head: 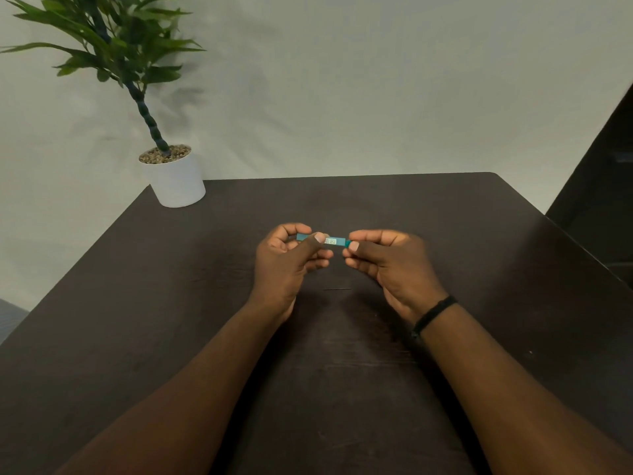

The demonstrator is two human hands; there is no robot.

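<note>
A small teal stick-shaped object with a white label [334, 241] is held level above the middle of the dark table [479, 255]. My left hand [291, 258] grips its left end between thumb and curled fingers. My right hand [387, 262] pinches its right end with thumb and forefinger. The ends of the object are hidden inside my fingers. A thin dark needle-like line [337, 289] lies on the table just below my hands.
A white pot with a green plant [174, 176] stands at the table's far left corner. A pale wall runs behind the table. A dark panel [603, 186] rises at the right. I wear a black band on my right wrist [433, 315].
</note>
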